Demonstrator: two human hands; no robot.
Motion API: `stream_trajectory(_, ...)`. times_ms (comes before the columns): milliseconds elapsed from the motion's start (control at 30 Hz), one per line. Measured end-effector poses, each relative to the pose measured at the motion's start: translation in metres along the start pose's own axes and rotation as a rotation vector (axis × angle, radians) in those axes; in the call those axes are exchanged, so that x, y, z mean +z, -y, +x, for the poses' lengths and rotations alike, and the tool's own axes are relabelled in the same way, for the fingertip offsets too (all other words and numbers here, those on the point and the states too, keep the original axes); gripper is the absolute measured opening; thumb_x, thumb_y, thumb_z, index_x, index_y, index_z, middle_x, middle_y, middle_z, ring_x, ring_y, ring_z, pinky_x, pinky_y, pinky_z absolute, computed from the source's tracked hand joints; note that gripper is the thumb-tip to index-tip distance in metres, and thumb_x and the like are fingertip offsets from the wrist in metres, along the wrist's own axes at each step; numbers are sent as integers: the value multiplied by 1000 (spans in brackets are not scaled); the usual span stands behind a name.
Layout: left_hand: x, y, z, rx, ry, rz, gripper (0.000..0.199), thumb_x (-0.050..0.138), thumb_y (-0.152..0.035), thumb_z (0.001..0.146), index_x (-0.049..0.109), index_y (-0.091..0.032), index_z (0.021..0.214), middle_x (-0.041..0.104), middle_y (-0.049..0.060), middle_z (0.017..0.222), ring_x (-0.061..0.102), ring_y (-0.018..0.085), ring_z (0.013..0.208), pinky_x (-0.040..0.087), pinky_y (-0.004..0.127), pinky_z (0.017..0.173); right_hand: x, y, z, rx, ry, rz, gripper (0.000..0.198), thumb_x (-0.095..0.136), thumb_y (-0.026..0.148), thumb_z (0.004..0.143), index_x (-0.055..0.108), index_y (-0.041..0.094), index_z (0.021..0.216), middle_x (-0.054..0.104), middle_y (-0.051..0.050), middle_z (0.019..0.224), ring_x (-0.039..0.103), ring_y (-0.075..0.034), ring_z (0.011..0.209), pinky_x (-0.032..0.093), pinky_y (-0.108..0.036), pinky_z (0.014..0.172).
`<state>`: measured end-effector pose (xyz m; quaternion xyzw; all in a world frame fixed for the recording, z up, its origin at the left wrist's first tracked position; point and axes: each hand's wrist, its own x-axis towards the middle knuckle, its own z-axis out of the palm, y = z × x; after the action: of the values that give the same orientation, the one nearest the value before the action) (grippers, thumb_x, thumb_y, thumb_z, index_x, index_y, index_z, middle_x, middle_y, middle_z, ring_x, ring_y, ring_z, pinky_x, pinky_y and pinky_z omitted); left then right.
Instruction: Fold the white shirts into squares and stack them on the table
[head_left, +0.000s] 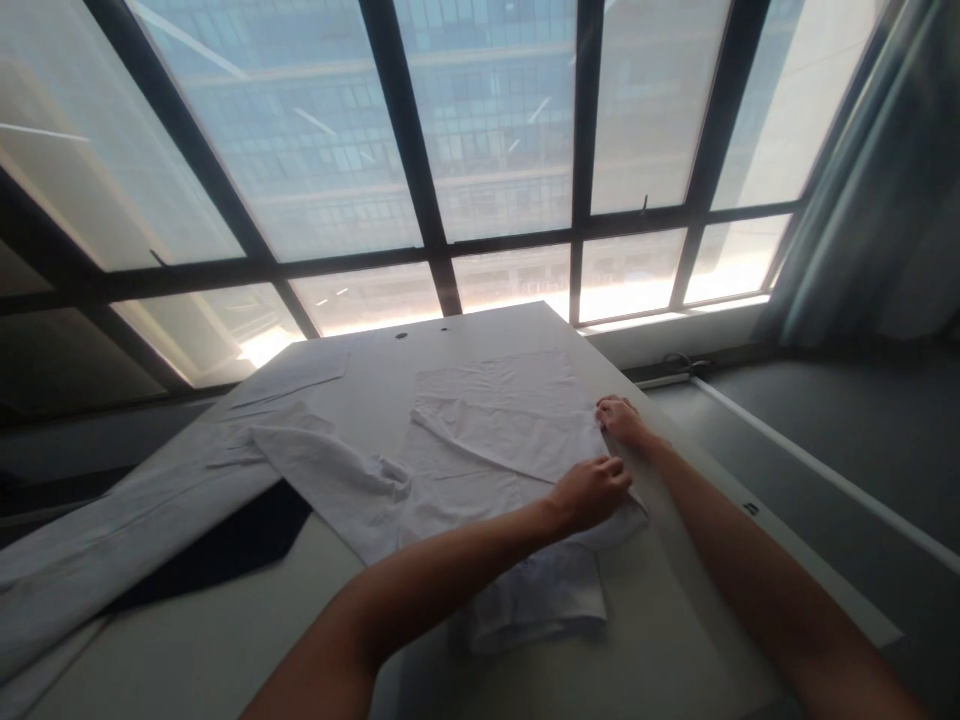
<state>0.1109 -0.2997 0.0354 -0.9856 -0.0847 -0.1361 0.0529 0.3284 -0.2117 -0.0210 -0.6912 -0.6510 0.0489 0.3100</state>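
Observation:
A wrinkled white shirt (pixel 502 430) lies spread over the white table, with one sleeve (pixel 330 480) stretching to the left. My left hand (pixel 591 493) reaches across the cloth and has its fingers closed on the shirt near its right edge. A little farther off, my right hand (pixel 622 418) pinches the same right edge. Its fingertips are partly hidden. Close to me, a folded part of the shirt (pixel 540 600) rests on the tabletop below my left forearm.
More white cloth (pixel 127 520) lies along the left of the white table (pixel 675 620), beside a dark navy piece (pixel 232 550). Large framed windows (pixel 495 120) stand beyond the far edge. At the right are a grey curtain (pixel 862 190) and a white floor-level bar (pixel 817 465).

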Motion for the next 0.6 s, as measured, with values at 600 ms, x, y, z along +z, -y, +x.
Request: stream_trajectory(600, -10, 94, -61, -528, -46, -106, 37, 54, -20, 93, 59, -21, 130, 61, 9, 130, 57, 24, 117, 46, 37, 99, -7, -5, 4, 79, -113, 108, 30, 42, 21, 92, 67, 22, 75, 71, -8, 89, 63, -21, 92, 45, -31, 86)
